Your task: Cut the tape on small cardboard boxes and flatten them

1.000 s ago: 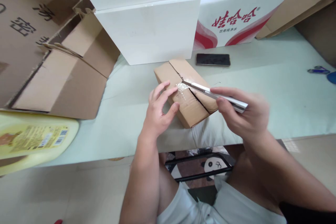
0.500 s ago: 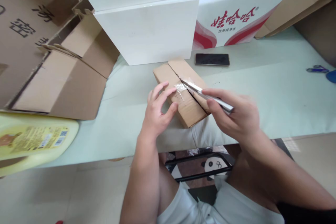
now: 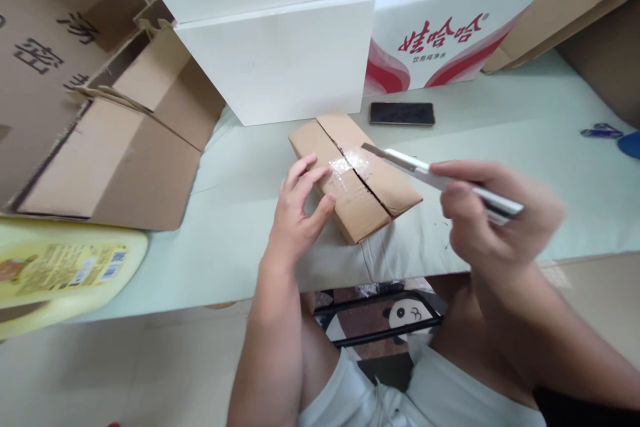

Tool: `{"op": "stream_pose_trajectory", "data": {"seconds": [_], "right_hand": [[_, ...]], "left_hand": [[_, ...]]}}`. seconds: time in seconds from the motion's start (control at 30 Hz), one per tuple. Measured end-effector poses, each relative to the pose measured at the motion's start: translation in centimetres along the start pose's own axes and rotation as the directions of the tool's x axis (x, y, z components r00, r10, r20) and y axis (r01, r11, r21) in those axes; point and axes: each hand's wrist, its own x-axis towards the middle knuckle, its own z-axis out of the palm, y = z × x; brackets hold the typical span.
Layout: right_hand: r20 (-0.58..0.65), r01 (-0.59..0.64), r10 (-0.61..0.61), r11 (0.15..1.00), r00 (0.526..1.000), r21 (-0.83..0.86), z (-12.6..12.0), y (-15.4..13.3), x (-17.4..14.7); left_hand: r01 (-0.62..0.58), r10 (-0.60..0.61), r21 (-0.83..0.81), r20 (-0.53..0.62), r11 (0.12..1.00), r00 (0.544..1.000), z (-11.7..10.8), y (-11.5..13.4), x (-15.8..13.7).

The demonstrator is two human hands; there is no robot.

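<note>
Head view: small carton lies aslant near the front edge of the surface. Left hand: fingers half-spread, curled against its left side, probably bracing it. Right hand: fingers closed round cutter, blade over the carton's top, presumably gripped for control; tip contact unclear. Phone lies beyond.

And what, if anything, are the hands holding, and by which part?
The right hand holds the knife by its handle; the left hand rests spread against the box, apparently not gripping it.
</note>
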Motion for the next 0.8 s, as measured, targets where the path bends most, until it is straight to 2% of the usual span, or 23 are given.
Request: {"op": "stream_pose_trajectory", "data": {"seconds": [0.1,0.2,0.33,0.53,0.8], "right_hand": [[-0.004,0.09,-0.09,0.996,0.996,0.027,0.8,-0.7,0.6],[0.077,0.115,-0.114,0.993,0.99,-0.015,1.4,-0.9,0.8],[0.105,0.137,-0.13,0.989,0.986,-0.064,1.7,-1.0,0.7],[0.073,0.138,-0.13,0.984,0.989,-0.116,2.0,-1.6,0.3],[0.026,0.15,-0.148,0.983,0.989,-0.106,2.2,-1.6,0.2]], "left_hand": [[-0.01,0.01,-0.01,-0.012,1.0,1.0,0.1,-0.1,0.0],[-0.004,0.004,-0.013,-0.01,1.0,1.0,0.1,-0.1,0.0],[0.003,-0.003,-0.02,-0.002,1.0,1.0,0.0,0.0,0.0],[-0.008,0.008,-0.018,0.007,1.0,1.0,-0.1,0.0,0.0],[-0.008,0.008,-0.028,-0.005,1.0,1.0,0.1,-0.2,-0.1]]}}
